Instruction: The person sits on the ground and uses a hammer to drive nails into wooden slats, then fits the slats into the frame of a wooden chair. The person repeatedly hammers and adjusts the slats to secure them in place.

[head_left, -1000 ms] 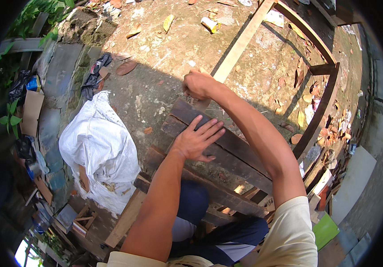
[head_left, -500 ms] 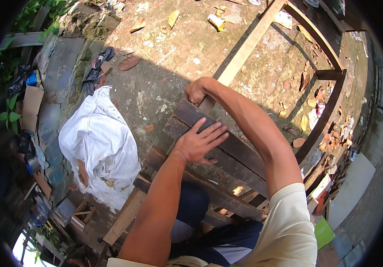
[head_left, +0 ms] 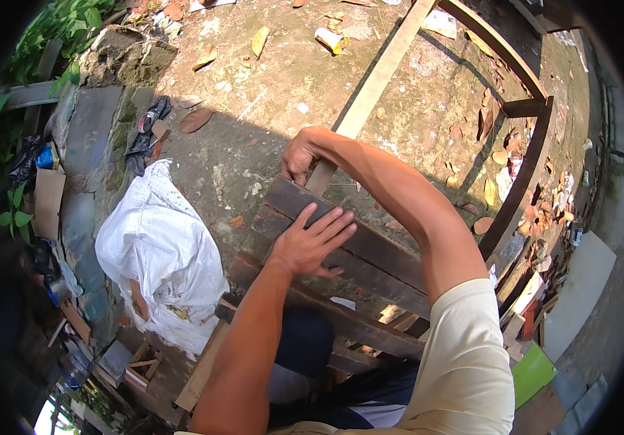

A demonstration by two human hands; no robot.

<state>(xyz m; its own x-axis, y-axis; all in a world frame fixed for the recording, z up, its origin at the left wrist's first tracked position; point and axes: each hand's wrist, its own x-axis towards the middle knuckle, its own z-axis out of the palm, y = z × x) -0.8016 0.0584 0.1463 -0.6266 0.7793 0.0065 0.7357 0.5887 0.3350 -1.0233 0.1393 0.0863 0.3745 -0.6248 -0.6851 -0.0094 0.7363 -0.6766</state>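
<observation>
My left hand [head_left: 312, 243] lies spread on the dark wooden planks [head_left: 381, 272], its palm pressing their upper face and its fingers apart. Across the far side reaches my right arm. My right hand [head_left: 299, 156] curls closed at the far end of the planks, beside a pale wooden rail [head_left: 377, 83]. Its fingertips point downward and are partly hidden, so what they grip does not show. The rail belongs to a long wooden frame, whose darker side [head_left: 522, 181] runs along the right. Another dark slat [head_left: 326, 308] lies nearer to me, beneath my left forearm.
A white woven sack [head_left: 156, 250] sits on the ground at the left. Dry leaves [head_left: 196, 120] and litter are scattered over the ground. Scrap wood and a green panel [head_left: 532, 375] lie at the right. A stone block edge [head_left: 94, 123] runs along the left.
The whole view has shifted slightly, so most of the scene sits a little further left. Both hands keep nearly the same places on and beside the planks.
</observation>
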